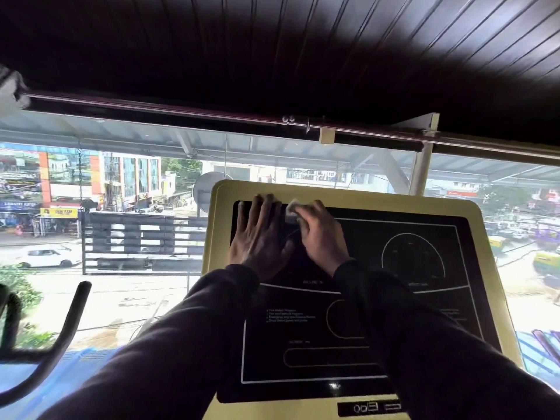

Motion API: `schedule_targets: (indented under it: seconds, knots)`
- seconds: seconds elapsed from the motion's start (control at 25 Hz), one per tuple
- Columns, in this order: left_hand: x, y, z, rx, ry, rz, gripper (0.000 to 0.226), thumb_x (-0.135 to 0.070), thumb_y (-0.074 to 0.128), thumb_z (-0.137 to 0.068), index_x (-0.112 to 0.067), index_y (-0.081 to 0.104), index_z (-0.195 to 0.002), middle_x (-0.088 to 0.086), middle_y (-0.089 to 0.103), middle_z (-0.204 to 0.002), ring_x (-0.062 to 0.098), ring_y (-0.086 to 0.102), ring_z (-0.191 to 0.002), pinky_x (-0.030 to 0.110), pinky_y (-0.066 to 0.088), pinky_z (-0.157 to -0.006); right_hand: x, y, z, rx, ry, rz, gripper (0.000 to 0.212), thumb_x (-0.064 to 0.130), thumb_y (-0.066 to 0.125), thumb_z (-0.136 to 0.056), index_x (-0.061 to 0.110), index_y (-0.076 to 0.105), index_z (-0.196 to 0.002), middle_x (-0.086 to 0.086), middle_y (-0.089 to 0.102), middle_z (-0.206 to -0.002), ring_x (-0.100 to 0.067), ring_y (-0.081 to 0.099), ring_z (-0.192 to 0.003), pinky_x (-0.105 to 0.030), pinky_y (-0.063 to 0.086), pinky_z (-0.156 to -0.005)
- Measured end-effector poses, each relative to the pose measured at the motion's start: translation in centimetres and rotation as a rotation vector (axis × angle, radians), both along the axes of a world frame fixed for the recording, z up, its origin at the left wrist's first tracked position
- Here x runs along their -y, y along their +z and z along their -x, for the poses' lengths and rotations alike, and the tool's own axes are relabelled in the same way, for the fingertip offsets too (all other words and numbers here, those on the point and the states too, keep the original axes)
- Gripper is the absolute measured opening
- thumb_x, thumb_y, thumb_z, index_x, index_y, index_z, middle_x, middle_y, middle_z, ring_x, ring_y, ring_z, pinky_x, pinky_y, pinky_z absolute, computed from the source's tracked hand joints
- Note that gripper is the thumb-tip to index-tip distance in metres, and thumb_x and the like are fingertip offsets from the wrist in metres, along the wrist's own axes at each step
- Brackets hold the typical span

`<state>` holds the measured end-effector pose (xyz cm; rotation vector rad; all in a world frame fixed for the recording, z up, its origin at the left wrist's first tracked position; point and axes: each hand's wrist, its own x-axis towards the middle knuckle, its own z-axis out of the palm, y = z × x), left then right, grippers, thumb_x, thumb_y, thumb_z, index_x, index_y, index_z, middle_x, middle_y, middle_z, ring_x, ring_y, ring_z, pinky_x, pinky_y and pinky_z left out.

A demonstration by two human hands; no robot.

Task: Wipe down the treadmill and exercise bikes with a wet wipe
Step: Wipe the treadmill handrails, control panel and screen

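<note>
The treadmill console (481,268) fills the lower right of the head view: a black display panel (409,237) with white outlines in a pale yellow frame. My left hand (260,234) lies flat, fingers spread, on the panel's upper left corner. Just to its right, my right hand (321,234) is closed on a small crumpled white wet wipe (292,210), pressing it against the top edge of the black panel. Both arms are in dark sleeves.
A black curved handlebar (60,338) of a neighbouring machine stands at the lower left. Behind the console a large glass window (121,207) looks onto a street with buildings and cars. A dark ceiling and a rail (212,112) run overhead.
</note>
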<state>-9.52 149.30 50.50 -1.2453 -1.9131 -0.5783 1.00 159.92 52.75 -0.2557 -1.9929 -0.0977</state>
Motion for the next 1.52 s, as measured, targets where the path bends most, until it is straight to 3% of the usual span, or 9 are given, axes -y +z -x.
schedule_targets:
  seconds: [0.12,0.32,0.48,0.68,0.8,1.04,1.2,1.36,1.52]
  knots:
    - [-0.1,0.0,0.1,-0.015,0.020,0.005,0.082,-0.057,0.037,-0.087,-0.011,0.024,-0.153,0.012,0.017,-0.161,0.033,0.010,-0.150,0.054,0.002,-0.121,-1.2,1.9,0.5,-0.218,-0.109,0.208,0.029,-0.001,0.055,-0.091,0.012,0.067,-0.113,-0.013,0.059,-0.109,-0.026,0.063,-0.091,-0.026,0.045,-0.070]
    - [0.0,-0.2,0.2,-0.027,0.004,-0.007,0.081,-0.056,0.033,-0.087,-0.011,0.024,-0.154,0.013,0.020,-0.160,0.032,0.010,-0.149,0.052,-0.001,-0.122,-0.1,2.2,2.1,-0.004,0.028,-0.009,0.033,0.001,0.055,-0.093,0.015,0.066,-0.121,-0.008,0.059,-0.115,-0.019,0.062,-0.094,-0.022,0.048,-0.079]
    - [0.0,-0.1,0.2,-0.035,0.015,-0.014,0.087,-0.060,0.024,-0.082,-0.011,0.022,-0.154,0.012,0.017,-0.161,0.031,0.009,-0.149,0.050,-0.004,-0.121,-1.9,2.8,0.4,-0.199,-0.128,0.217,0.033,-0.001,0.051,-0.094,0.012,0.066,-0.120,-0.009,0.055,-0.107,-0.015,0.054,-0.084,-0.029,0.052,-0.074]
    - [-0.1,-0.4,0.4,-0.039,0.000,-0.019,0.085,-0.060,0.026,-0.084,-0.012,0.024,-0.153,0.012,0.018,-0.161,0.032,0.010,-0.149,0.052,0.000,-0.122,-2.2,0.7,-0.4,-0.070,-0.005,-0.041,0.037,-0.005,0.060,-0.088,0.010,0.067,-0.121,-0.015,0.058,-0.115,-0.020,0.062,-0.087,-0.026,0.054,-0.077]
    - [-0.1,-0.4,0.4,-0.036,-0.005,-0.033,0.081,-0.060,0.027,-0.085,-0.014,0.030,-0.151,0.012,0.022,-0.160,0.032,0.013,-0.149,0.052,0.002,-0.122,-3.6,0.5,-1.2,-0.243,-0.125,0.209,0.036,-0.002,0.058,-0.090,0.008,0.065,-0.124,-0.018,0.057,-0.114,-0.028,0.063,-0.090,-0.039,0.059,-0.075]
    - [0.3,-1.0,0.5,-0.025,-0.181,-0.095,0.064,-0.047,0.039,-0.085,-0.013,0.050,-0.139,0.014,0.044,-0.147,0.031,0.029,-0.144,0.047,0.012,-0.122,-1.9,-2.9,-1.2,-0.084,-0.008,-0.007,0.035,0.000,0.060,-0.087,0.009,0.067,-0.121,-0.012,0.058,-0.100,-0.027,0.061,-0.080,-0.024,0.044,-0.068]
    - [0.5,-1.5,0.2,-0.038,-0.165,-0.048,0.069,-0.048,0.044,-0.087,-0.010,0.043,-0.145,0.014,0.035,-0.154,0.030,0.020,-0.148,0.043,0.006,-0.124,-1.4,-3.6,-1.5,-0.326,-0.131,0.278,0.033,-0.002,0.060,-0.086,0.005,0.068,-0.117,-0.014,0.056,-0.096,-0.029,0.060,-0.077,-0.029,0.048,-0.066]
    - [0.8,-1.8,-0.1,-0.046,-0.170,-0.030,0.076,-0.053,0.040,-0.084,-0.011,0.041,-0.146,0.014,0.032,-0.156,0.030,0.018,-0.149,0.042,0.003,-0.124,-0.5,-6.0,-2.5,-0.143,-0.031,0.054,0.032,0.000,0.059,-0.086,0.007,0.069,-0.116,-0.010,0.058,-0.094,-0.024,0.061,-0.076,-0.023,0.044,-0.063]
    - [1.0,-2.6,-0.5,-0.042,-0.177,0.003,0.076,-0.052,0.051,-0.085,-0.012,0.039,-0.148,0.012,0.028,-0.158,0.028,0.014,-0.149,0.042,0.000,-0.124,-0.2,-6.6,-3.4,-0.334,-0.135,0.284,0.031,-0.003,0.062,-0.086,0.006,0.069,-0.115,-0.011,0.057,-0.094,-0.021,0.059,-0.076,-0.025,0.047,-0.061]
